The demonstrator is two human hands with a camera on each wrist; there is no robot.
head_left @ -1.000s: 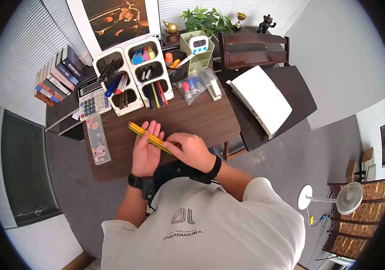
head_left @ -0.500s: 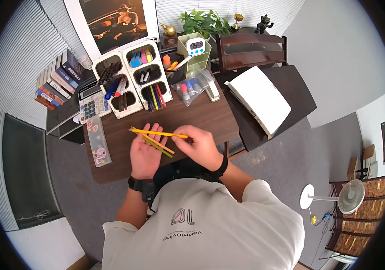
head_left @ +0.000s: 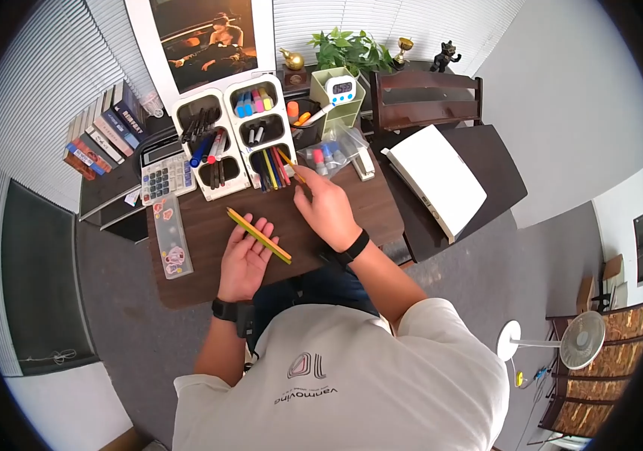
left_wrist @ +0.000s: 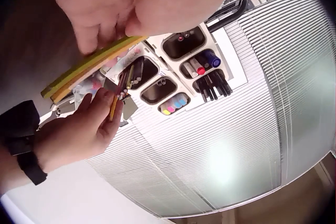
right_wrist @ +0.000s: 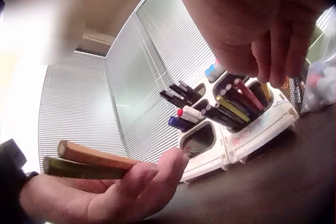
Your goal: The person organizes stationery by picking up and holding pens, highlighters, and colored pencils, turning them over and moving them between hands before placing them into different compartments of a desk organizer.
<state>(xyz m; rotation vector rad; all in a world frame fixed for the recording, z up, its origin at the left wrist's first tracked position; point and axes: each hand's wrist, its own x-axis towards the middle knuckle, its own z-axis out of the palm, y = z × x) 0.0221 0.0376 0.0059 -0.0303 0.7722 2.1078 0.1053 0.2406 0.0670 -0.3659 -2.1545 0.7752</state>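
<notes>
Palm up above the table's front, my left hand [head_left: 242,269] holds an orange pencil [head_left: 260,233] and an olive-green pencil [head_left: 269,247] side by side, thumb against them. The right wrist view shows their ends, orange [right_wrist: 94,154] above green [right_wrist: 79,169]. My right hand [head_left: 328,213] pinches a yellow-orange pencil [head_left: 289,161] at the front right compartment of the white organizer [head_left: 225,191], where several coloured pencils [head_left: 270,171] stand. In the left wrist view that pencil [left_wrist: 113,107] slants beside them; whether its far end is inside, I cannot tell.
A calculator [head_left: 167,180] and a clear sticker-covered case [head_left: 172,239] lie at the left. Right of the organizer are a bag of small bottles [head_left: 326,156], a stapler [head_left: 364,164] and a green holder with a timer [head_left: 341,89]. A white box [head_left: 438,180] lies farther right.
My right hand has lifted the yellow-orange pencil off the left palm and moved it forward to the organizer. The left hand keeps the other two pencils, now close together.
</notes>
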